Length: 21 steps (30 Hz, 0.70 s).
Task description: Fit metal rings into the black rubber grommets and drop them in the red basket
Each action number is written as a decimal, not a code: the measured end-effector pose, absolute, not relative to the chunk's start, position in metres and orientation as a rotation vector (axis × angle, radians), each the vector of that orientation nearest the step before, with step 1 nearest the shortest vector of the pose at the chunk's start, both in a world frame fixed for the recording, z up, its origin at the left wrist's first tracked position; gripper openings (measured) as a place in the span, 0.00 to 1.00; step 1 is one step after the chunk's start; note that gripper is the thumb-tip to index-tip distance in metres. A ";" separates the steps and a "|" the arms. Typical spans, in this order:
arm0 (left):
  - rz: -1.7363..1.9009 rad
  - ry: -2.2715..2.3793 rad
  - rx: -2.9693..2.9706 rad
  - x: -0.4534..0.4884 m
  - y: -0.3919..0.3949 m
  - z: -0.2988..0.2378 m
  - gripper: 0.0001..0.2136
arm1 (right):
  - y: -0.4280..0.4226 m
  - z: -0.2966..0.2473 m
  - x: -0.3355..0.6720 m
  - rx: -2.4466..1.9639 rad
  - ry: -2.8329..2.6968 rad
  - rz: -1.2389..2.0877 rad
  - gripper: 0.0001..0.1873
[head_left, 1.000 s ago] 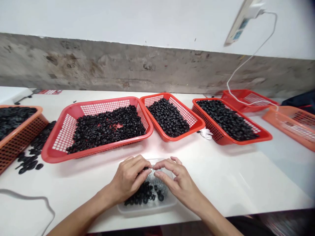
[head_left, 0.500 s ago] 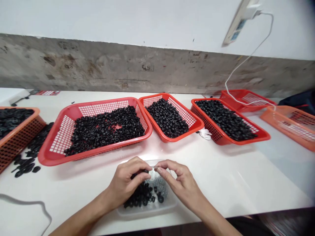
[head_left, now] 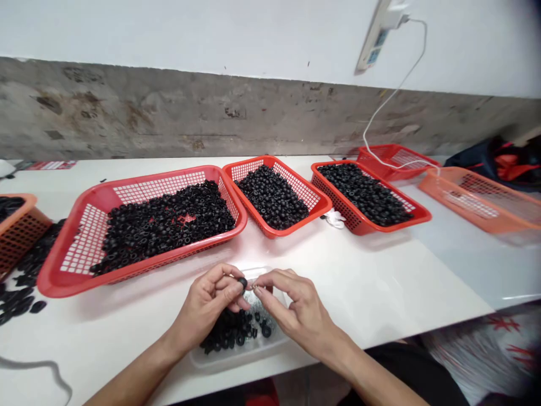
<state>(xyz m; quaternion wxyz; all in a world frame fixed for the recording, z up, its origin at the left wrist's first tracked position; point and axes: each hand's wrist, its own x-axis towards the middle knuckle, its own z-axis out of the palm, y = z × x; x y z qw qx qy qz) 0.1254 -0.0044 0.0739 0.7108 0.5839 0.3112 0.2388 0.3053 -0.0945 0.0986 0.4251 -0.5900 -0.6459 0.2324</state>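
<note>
1. The left hand [head_left: 207, 304] is curled about half shut, its thumb and fingertips pinching a black rubber ring [head_left: 242, 283] by the outer edge, up near the fingertips.
2. The right hand [head_left: 296, 313] is almost closed. Its thumb and forefinger tips meet on a small silvery piece [head_left: 254, 287], held just beside the ring. The piece is too small to make out its exact form.
3. Directly below both hands sits a clear plastic tray [head_left: 236, 362], holding a loose pile of similar black rings [head_left: 230, 330] over a scatter of silvery bits [head_left: 264, 311].
4. The ring looks light and slightly yielding, and its matte surface should grip well, so its outer edge seems the natural place to pinch. The silvery piece is probably hard, slick and easily dropped, so it likely needs a firm fingertip hold.
5. Farther along the white table [head_left: 380, 282], red mesh baskets heaped with black rings stand beyond the hands, the largest [head_left: 147, 179] ahead and to the left.
</note>
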 end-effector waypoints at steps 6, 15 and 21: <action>0.475 0.672 1.321 0.124 -0.007 0.073 0.13 | -0.095 0.091 0.300 -1.503 -1.723 0.427 0.08; 0.230 0.339 1.311 0.117 -0.007 0.083 0.09 | -0.088 0.100 0.311 -1.359 -1.196 1.470 0.20; 0.304 0.282 1.369 0.116 -0.003 0.080 0.08 | -0.083 0.092 0.310 -1.238 -1.062 1.639 0.23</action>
